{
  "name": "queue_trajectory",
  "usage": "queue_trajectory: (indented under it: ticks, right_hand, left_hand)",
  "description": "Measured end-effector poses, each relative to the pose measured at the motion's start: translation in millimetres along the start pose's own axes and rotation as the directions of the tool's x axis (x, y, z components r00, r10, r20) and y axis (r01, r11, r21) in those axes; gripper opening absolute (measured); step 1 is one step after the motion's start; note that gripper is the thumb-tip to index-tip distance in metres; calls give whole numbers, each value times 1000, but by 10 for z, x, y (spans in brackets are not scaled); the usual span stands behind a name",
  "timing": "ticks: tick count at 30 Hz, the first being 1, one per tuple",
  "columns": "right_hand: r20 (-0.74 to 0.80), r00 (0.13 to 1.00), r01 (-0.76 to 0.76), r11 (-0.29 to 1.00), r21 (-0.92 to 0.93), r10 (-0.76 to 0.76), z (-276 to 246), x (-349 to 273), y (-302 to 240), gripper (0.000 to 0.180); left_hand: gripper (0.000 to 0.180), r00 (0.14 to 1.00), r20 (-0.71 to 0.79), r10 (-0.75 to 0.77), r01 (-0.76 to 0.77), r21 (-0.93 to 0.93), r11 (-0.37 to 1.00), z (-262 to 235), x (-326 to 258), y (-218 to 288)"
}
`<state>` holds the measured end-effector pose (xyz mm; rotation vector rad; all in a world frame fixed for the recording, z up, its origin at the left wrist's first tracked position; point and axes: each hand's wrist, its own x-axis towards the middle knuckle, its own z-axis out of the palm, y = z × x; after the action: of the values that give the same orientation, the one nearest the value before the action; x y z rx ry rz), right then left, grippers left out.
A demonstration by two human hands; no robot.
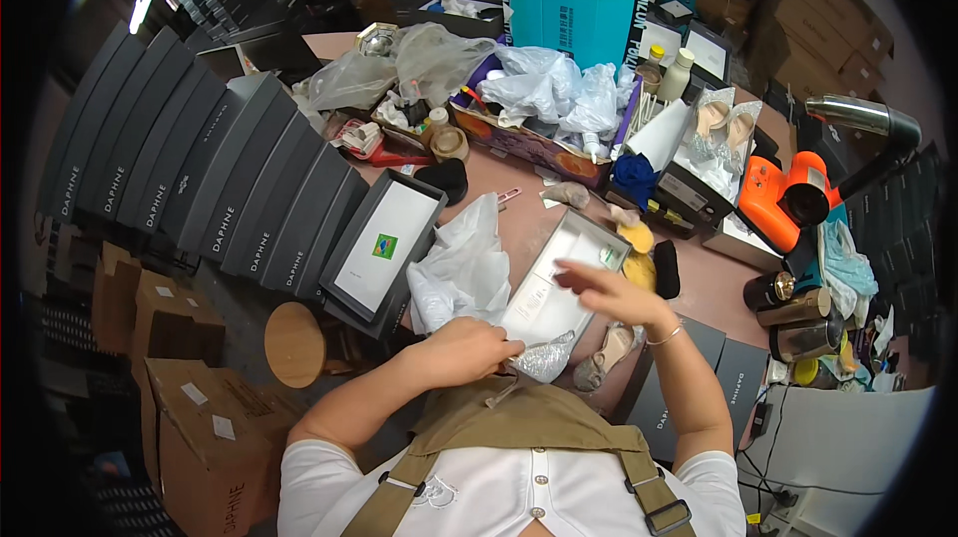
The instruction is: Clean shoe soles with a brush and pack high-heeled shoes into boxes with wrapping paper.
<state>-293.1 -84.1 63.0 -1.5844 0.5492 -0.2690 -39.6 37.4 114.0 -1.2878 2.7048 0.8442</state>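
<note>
My left hand (464, 349) is closed on a glittery silver shoe (545, 358), gripping its edge close to my apron. Just above, my right hand (611, 294) hovers over an open shoe box (519, 315), fingers stretched out and holding nothing. White inner faces and a small printed label show in the box. Crumpled white tissue paper (461, 263) lies beside the box, reaching down behind my left hand. A second glittery shoe (605, 358) rests on the table to the right, below my right wrist.
Stacked dark shoe boxes (215, 153) lean along the left, with an open box (387, 248) by them. At the back stands a box of plastic wrapping (559, 88). An orange heat gun-like tool (783, 200) and a dark box with silver shoes (689, 200) are at the right.
</note>
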Motion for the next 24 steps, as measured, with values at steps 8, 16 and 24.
queue_trajectory:
  ticks: [8,16,24]
  right_hand:
    - [5,992,-113,850,514,129,1023,-607,131,81]
    - [-697,651,482,547,685,299,1970,-532,131,66]
    - [-339,896,216,384,898,289,2441,-381,-95,89]
  left_hand:
    - [35,713,-692,110,-211,-62,976,-339,-207,-394]
    - [64,966,-224,-127,139,38,990,955,-686,-1434]
    - [20,999,40,-11,15,-115,993,980,22,-2207]
